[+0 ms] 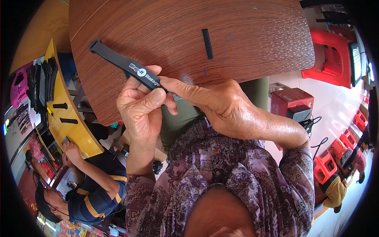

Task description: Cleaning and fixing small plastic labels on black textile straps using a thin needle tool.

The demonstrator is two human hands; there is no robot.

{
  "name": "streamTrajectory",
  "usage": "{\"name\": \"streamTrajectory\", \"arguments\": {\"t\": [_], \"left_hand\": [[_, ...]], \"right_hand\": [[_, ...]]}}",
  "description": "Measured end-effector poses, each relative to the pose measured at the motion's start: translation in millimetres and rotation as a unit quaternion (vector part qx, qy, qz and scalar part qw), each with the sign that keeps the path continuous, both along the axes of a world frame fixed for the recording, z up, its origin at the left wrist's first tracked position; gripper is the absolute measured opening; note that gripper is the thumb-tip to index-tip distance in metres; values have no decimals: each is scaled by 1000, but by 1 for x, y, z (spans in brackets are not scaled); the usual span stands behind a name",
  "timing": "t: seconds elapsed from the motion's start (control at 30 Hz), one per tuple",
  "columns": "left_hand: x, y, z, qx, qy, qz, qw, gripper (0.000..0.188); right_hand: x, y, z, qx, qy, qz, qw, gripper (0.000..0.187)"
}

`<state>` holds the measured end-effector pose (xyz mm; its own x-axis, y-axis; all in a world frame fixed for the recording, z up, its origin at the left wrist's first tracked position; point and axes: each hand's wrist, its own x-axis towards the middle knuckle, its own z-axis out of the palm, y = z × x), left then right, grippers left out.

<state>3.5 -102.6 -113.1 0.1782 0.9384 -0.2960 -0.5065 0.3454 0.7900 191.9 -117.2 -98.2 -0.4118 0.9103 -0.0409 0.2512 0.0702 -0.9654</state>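
Observation:
A black hook-and-loop strap (114, 57) with white print and a small buckle loop at its far-left end slants above the brown wooden table (169, 35). My left hand (140, 108) grips it near its close end, thumb on top and fingers underneath. At that same end, my right hand (223, 104) reaches in from the right. Its index finger presses on the strap beside my left thumb, while the other fingers are curled and mostly hidden. A short black strip (207, 43) lies on the table beyond my right hand.
Left of me, a co-worker's hands (71, 152) are at a yellow table (77, 126) bearing a pile of black straps (47, 81). On the right stand a red stool (329, 57) and a dark red box (292, 100) on the floor. Blue marks show on my table.

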Motion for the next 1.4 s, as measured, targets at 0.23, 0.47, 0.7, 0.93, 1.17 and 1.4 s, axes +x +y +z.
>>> {"name": "streamTrajectory", "arguments": {"t": [0.23, 0.47, 0.7, 0.93, 1.17, 1.4], "left_hand": [[5, -1, 2, 15, 41, -2, 999, 36], [9, -5, -1, 42, 67, 15, 997, 33], [13, -6, 2, 38, 67, 23, 997, 34], [12, -9, 5, 12, 90, 15, 996, 40], [21, -18, 6, 7, 82, -1, 997, 41], [21, -8, 12, 44, 99, 14, 994, 37]], "right_hand": [[1, 4, 4, -25, -50, 27, 998, 64], [-3, 1, -10, 5, -65, -2, 998, 53], [-7, -4, -12, -148, 157, -60, 974, 34], [-5, -2, -6, -262, 121, -28, 957, 34], [-8, -2, -9, -252, 165, -85, 950, 32], [-8, 3, 1, -217, 133, -57, 965, 33]]}}
